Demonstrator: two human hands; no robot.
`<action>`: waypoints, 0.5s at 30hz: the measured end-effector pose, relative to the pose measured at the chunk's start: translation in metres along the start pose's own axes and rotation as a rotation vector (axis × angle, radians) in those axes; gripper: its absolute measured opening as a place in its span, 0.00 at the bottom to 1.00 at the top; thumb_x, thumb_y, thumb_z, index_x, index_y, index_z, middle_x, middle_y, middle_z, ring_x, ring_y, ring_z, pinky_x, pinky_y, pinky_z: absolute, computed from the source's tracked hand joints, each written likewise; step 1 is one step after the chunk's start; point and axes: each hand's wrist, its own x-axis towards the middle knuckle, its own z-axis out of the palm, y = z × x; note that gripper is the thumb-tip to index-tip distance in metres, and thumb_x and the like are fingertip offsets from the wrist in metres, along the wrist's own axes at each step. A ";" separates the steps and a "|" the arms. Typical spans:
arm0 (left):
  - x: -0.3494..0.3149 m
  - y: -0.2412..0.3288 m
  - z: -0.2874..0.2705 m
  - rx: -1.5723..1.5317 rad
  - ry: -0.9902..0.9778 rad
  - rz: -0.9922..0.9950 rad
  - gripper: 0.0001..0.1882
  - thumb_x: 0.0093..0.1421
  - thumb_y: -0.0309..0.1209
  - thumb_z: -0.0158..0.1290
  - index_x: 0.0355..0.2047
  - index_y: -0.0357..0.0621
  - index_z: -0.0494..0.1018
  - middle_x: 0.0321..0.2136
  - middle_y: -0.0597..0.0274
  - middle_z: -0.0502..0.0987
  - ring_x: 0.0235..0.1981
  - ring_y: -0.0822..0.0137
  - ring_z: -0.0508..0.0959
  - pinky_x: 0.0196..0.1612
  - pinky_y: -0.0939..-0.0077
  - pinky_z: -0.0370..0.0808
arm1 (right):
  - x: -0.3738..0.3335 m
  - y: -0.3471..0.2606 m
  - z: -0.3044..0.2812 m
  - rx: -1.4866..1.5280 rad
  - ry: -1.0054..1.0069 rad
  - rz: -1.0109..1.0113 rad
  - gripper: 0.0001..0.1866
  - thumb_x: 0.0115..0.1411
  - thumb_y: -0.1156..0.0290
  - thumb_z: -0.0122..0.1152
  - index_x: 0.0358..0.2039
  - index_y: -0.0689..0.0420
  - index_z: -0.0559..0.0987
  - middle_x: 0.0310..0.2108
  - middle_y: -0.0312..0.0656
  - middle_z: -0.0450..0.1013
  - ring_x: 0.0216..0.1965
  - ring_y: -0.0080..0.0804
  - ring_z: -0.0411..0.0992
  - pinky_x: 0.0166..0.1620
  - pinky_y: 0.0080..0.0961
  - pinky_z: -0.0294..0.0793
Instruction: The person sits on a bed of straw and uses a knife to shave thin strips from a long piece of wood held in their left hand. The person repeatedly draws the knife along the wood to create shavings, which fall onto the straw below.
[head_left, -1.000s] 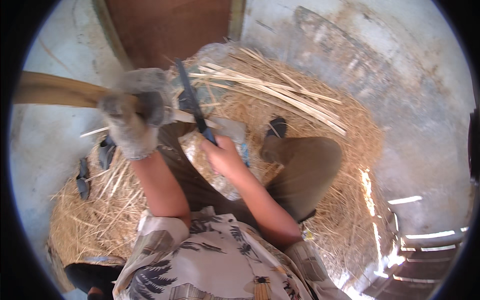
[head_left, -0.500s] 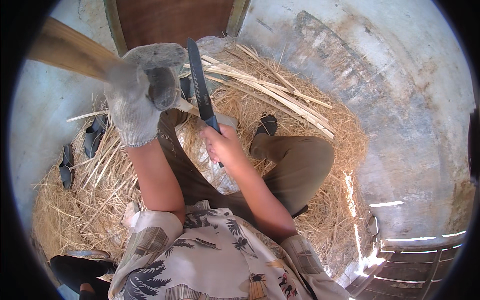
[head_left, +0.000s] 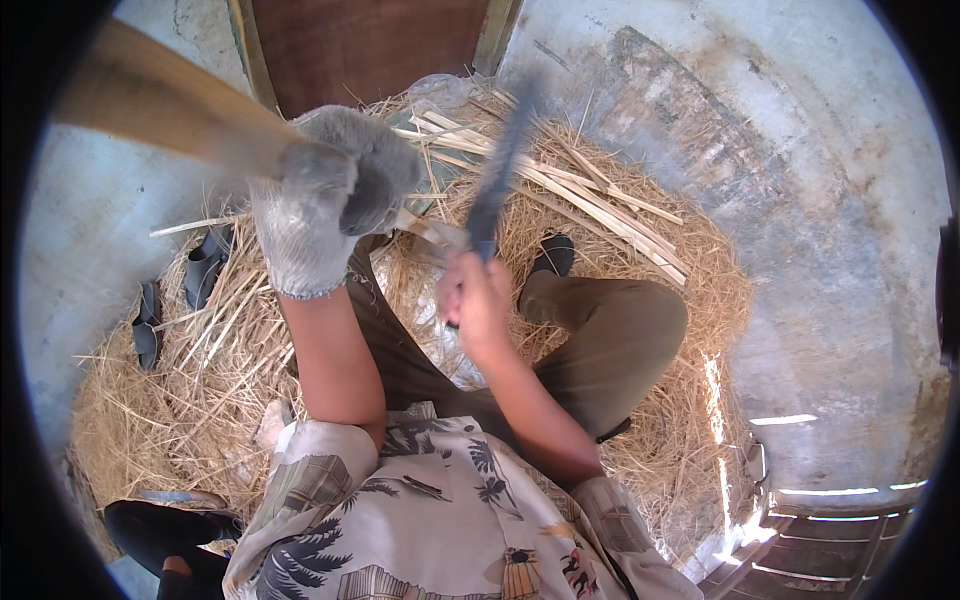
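Note:
My left hand (head_left: 310,215), in a worn grey knitted glove, is closed around a long light-brown wooden or bamboo piece (head_left: 185,105). The piece rises toward the upper left, close to the camera, and a narrow pale end seems to show beyond the glove, over my lap. My right hand (head_left: 475,300) is bare and wrapped around the handle of a long dark-bladed knife (head_left: 497,180). That blade points away and slightly right, smeared by motion, to the right of the glove and apart from it.
I sit with legs bent amid a heap of straw-like shavings (head_left: 210,400). Pale split strips (head_left: 590,205) lie on the far right side of it. Dark sandals (head_left: 205,268) rest at left. A brown door (head_left: 375,55) stands ahead, and a stained curved wall (head_left: 800,200) at right.
The knife has swung to the right and its blade is now blurred. My gloved hand and the wooden piece have shifted right and turned slightly. The whole view has moved a little.

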 end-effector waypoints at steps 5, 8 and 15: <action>0.011 0.015 0.006 -0.055 -0.381 0.040 0.19 0.56 0.40 0.64 0.26 0.36 0.72 0.15 0.57 0.73 0.11 0.70 0.67 0.13 0.76 0.60 | 0.010 -0.018 -0.016 -0.046 -0.134 0.300 0.15 0.62 0.67 0.57 0.21 0.53 0.65 0.11 0.30 0.57 0.08 0.20 0.55 0.13 0.23 0.57; 0.008 0.020 -0.002 0.059 -0.348 0.138 0.27 0.62 0.53 0.56 0.15 0.49 0.66 0.11 0.69 0.68 0.08 0.73 0.66 0.10 0.77 0.61 | 0.008 -0.037 -0.018 -0.104 -0.005 0.049 0.19 0.63 0.65 0.59 0.18 0.53 0.65 0.10 0.30 0.58 0.08 0.19 0.56 0.13 0.22 0.58; -0.005 0.003 -0.012 -0.007 -0.107 0.237 0.30 0.62 0.57 0.55 0.15 0.47 0.67 0.11 0.68 0.67 0.07 0.72 0.65 0.09 0.78 0.61 | 0.002 0.007 -0.008 -0.960 -0.250 -0.176 0.19 0.62 0.59 0.61 0.21 0.59 0.71 0.13 0.36 0.65 0.16 0.25 0.61 0.23 0.32 0.62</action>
